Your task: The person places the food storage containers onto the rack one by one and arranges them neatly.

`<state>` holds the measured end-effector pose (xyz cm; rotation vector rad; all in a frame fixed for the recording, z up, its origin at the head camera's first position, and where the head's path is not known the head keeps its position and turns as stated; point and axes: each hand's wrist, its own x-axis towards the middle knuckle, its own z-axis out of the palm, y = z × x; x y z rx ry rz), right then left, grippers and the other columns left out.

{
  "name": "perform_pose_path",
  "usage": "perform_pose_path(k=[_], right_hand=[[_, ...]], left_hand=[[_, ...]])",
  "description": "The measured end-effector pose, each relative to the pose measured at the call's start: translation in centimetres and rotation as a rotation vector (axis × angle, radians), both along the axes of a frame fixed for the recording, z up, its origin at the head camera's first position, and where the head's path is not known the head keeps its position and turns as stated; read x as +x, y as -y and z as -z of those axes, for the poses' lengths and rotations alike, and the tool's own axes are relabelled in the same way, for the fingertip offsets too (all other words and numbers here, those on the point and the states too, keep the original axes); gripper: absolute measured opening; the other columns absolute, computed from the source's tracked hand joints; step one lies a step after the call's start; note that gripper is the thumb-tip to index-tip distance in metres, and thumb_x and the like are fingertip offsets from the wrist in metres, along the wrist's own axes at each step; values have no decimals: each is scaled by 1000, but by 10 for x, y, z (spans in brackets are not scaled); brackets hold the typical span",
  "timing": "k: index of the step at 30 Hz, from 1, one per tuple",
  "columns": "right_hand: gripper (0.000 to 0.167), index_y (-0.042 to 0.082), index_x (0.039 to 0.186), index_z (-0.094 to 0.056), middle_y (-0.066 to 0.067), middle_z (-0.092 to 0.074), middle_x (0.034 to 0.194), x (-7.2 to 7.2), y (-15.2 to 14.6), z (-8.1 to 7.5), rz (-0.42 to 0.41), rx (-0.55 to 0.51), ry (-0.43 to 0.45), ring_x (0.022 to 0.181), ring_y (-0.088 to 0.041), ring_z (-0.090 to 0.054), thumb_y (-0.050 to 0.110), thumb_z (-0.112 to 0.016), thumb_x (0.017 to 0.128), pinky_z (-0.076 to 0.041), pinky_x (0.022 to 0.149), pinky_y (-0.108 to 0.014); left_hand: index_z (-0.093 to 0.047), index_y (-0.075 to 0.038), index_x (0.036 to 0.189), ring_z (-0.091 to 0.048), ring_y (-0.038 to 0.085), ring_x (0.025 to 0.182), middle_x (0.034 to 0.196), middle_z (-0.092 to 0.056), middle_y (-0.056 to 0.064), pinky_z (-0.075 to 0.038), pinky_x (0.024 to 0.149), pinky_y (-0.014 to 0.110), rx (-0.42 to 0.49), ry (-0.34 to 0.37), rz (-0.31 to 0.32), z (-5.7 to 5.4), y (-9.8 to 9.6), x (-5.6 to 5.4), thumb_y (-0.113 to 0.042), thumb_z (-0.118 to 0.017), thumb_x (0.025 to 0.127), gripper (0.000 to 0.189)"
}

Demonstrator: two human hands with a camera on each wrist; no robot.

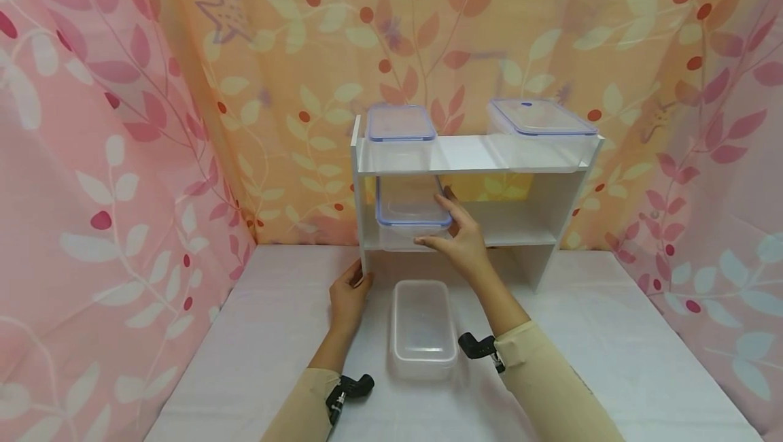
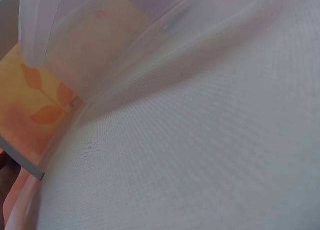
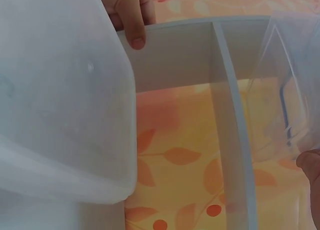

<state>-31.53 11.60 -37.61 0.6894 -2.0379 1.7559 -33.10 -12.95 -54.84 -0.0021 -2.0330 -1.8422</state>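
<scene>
A clear food container with a blue-rimmed lid (image 1: 413,202) sits at the left end of the white shelf unit's (image 1: 520,223) middle board. My right hand (image 1: 463,241) holds it by its right end, thumb at the front and fingers around the lid's corner. In the right wrist view only the right thumb (image 3: 311,165) shows, against the clear wall. With my left hand (image 1: 349,298) I grip the lower front edge of the unit's left side panel (image 3: 172,54), the thumb on its inner face. The left wrist view barely catches that hand.
Two more blue-lidded containers stand on the top board, a smaller one (image 1: 401,136) left and a larger one (image 1: 544,132) right. An unlidded-looking clear container (image 1: 425,330) rests on the white-covered table (image 1: 245,360) between my forearms. Patterned curtains (image 1: 293,88) surround the table.
</scene>
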Motion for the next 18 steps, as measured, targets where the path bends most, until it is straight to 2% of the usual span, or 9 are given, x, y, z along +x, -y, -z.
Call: perform_pose_path(k=[5, 10, 15, 18], right_hand=[[89, 4, 152, -48, -10, -28, 168, -1, 1, 2, -2, -5, 0, 153, -23, -31, -3, -89, 73, -41, 113, -37], [89, -2, 152, -44, -18, -23, 168, 5, 4, -2, 3, 22, 23, 155, -27, -24, -7, -87, 74, -36, 116, -41], [87, -6, 151, -43, -24, -23, 167, 20, 7, -14, 0, 43, 41, 154, -33, -25, -5, -87, 76, -36, 115, -48], [86, -7, 151, -44, -24, -23, 167, 25, 8, -17, -8, 36, 43, 154, -32, -25, -4, -87, 76, -36, 115, -49]], left_hand=[[-59, -15, 145, -67, 18, 119, 133, -69, 6, -57, 86, 21, 25, -11, 12, -2, -1, 1, -15, -76, 93, 55], [-48, -8, 153, -67, 20, 120, 134, -69, 7, -55, 92, 24, 59, -13, 28, -4, -2, 1, -12, -75, 93, 66], [-61, -11, 139, -68, 23, 120, 130, -71, 8, -59, 90, 34, 10, -4, -1, -4, -2, 2, -14, -75, 93, 48], [-61, -15, 129, -69, 23, 118, 128, -72, 7, -60, 86, 38, -21, 14, -26, -4, -2, 3, -17, -76, 92, 39]])
